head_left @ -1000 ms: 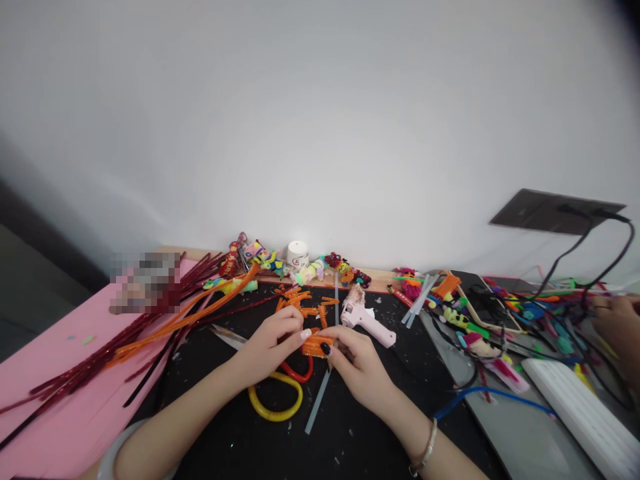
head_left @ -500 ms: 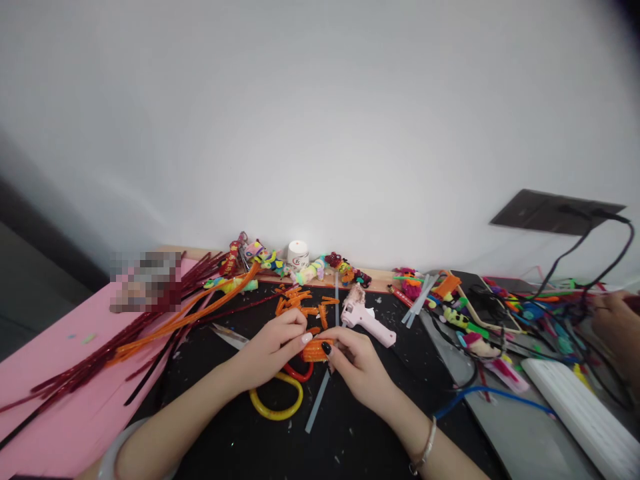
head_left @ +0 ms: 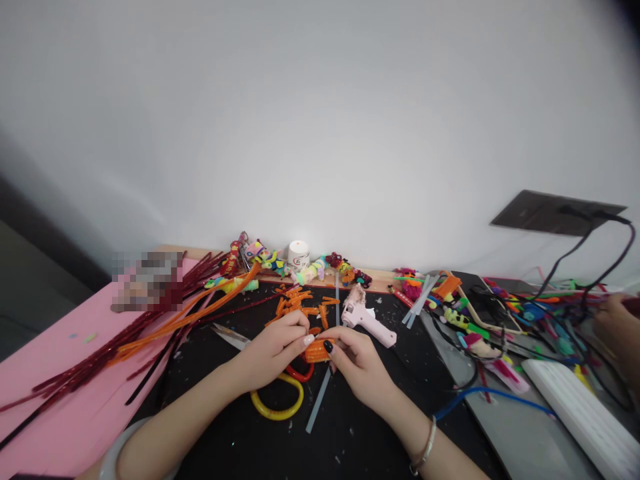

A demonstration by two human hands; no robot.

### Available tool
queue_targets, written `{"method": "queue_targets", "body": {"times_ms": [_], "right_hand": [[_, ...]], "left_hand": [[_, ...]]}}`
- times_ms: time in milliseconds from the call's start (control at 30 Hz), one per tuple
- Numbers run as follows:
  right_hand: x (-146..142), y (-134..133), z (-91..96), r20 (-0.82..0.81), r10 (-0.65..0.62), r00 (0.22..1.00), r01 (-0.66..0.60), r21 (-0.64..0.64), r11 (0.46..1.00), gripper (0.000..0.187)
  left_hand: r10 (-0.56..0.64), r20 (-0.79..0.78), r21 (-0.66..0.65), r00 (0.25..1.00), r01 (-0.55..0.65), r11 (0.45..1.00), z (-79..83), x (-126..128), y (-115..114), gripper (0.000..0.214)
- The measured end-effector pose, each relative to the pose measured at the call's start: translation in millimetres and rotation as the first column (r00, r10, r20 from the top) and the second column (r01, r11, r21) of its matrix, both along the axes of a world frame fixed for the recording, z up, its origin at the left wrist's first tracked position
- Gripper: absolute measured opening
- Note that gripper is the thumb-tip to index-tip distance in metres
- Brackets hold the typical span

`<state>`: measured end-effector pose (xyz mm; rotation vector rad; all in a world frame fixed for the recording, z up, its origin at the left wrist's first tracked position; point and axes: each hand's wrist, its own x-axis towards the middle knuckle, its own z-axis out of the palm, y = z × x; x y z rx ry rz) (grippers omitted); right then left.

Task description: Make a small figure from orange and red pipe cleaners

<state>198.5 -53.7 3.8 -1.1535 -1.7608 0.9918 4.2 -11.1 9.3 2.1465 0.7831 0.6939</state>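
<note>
Between my two hands is a bundle of orange pipe cleaner pieces (head_left: 318, 351), lined up side by side. My left hand (head_left: 281, 347) pinches its left end with thumb and fingers. On the other end, my right hand (head_left: 356, 359) is closed, its black-nailed thumb pressed against the orange. Under my left hand lie scissors (head_left: 276, 408) with yellow and red handles, the blades pointing to the upper left. A translucent glue stick (head_left: 319, 403) lies below the bundle. Just beyond my hands, short cut orange pipe cleaner pieces (head_left: 296, 299) are scattered on the black mat (head_left: 240, 440).
A pink glue gun (head_left: 367, 323) lies right of centre. Long dark red pipe cleaners (head_left: 100, 347) cover the pink surface at left. A paper cup (head_left: 299, 254) stands by the wall among small figures. At right are a white keyboard (head_left: 583, 413), cables and another person's hand (head_left: 616, 327).
My hands stay nearly in place around the orange bundle, with only a very slight shift. The other person's hand at the far right has moved a little.
</note>
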Motion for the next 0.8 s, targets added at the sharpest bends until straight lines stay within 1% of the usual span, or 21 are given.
{"method": "queue_targets", "body": {"times_ms": [233, 433, 633, 733, 800], "right_hand": [[1.4, 0.7, -4.7, -0.006, -0.019, 1.0, 0.019, -0.011, 1.0, 0.02], [2.6, 0.5, -7.8, 0.015, -0.02, 1.0, 0.019, 0.031, 0.999, 0.022], [3.2, 0.7, -8.6, 0.035, -0.027, 0.999, 0.026, 0.037, 0.999, 0.024], [2.7, 1.3, -9.0, 0.03, -0.03, 0.999, 0.028, 0.048, 0.998, 0.024], [2.2, 1.9, -9.3, 0.012, -0.034, 0.999, 0.033, 0.04, 0.999, 0.023]], "left_hand": [[0.022, 0.01, 0.012, 1.0, -0.022, 1.0, 1.2, -0.1, -0.3, 0.033], [0.074, 0.033, 0.017, 0.997, -0.075, 0.997, 1.7, 0.7, 0.0, 0.031], [0.096, 0.042, 0.031, 0.994, -0.098, 0.995, -0.7, 0.6, 0.3, 0.03], [0.099, 0.046, 0.019, 0.994, -0.1, 0.995, -0.9, 0.8, 0.1, 0.031], [0.103, 0.016, -0.004, 0.995, -0.103, 0.995, -0.8, 1.3, -0.3, 0.034]]}}
